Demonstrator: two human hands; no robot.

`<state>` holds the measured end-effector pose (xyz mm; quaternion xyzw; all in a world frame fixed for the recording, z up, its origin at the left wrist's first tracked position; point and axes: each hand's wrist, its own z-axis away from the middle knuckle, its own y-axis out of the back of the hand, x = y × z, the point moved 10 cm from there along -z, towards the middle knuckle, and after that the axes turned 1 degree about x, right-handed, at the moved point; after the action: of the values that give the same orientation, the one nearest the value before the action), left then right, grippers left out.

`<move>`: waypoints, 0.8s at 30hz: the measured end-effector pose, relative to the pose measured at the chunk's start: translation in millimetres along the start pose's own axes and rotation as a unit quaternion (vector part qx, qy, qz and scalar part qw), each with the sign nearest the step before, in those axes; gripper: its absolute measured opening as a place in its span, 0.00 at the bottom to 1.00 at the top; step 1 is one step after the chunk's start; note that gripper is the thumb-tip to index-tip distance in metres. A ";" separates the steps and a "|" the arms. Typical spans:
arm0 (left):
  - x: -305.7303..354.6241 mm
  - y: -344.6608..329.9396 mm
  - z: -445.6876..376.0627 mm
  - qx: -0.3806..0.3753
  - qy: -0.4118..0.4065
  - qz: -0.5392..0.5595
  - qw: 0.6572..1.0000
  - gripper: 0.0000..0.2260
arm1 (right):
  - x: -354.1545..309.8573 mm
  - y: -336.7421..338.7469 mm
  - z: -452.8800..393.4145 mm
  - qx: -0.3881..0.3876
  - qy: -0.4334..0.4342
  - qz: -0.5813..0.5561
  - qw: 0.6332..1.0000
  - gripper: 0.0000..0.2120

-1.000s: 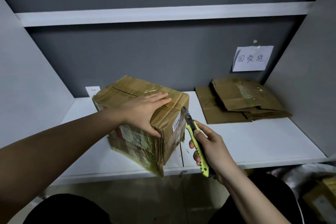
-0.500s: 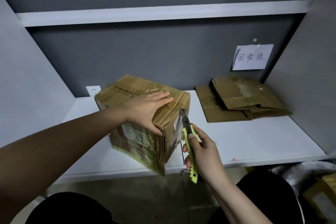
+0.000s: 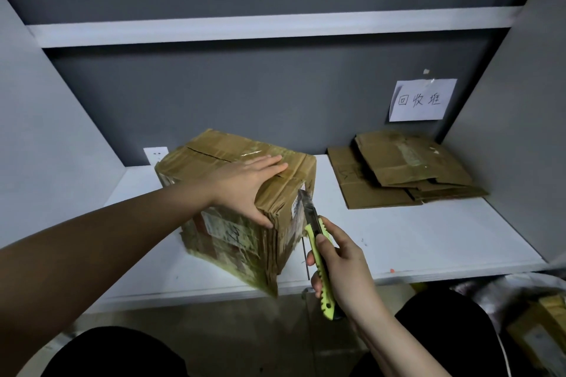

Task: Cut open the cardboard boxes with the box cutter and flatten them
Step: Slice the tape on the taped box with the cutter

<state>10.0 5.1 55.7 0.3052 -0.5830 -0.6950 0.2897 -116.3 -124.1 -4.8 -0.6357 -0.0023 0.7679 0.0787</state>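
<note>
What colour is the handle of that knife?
Bright yellow-green; the box cutter shows clearly in the head view, held in the right hand.

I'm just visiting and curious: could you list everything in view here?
cardboard box: one, brown, taped, on the white shelf, left of centre
box cutter: one, yellow-green, blade at the box's right face
flattened cardboard: a few pieces, brown, stacked at the back right
paper sign: one, white, handwritten, on the grey back wall
wall socket: one, white, behind the box
shelf: white
left hand: flat on the box top
right hand: grips the cutter
</note>
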 end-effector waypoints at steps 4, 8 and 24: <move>0.4 -0.6 1.2 0.001 -0.003 -0.003 1.000 0.56 | -8.3 1.1 -5.4 0.008 0.010 0.000 1.000 0.15; 0.3 -1.1 1.0 0.003 -0.002 -0.005 1.000 0.56 | -8.6 -5.7 -4.6 -0.005 0.015 0.025 1.000 0.15; -1.7 -0.8 3.5 0.003 -0.003 0.020 1.000 0.54 | -8.6 8.6 3.0 -0.021 -0.014 -0.005 1.000 0.12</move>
<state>8.4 8.7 55.5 0.2921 -0.5920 -0.6881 0.3011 -118.7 -133.3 3.2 -0.6261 -0.0224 0.7763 0.0692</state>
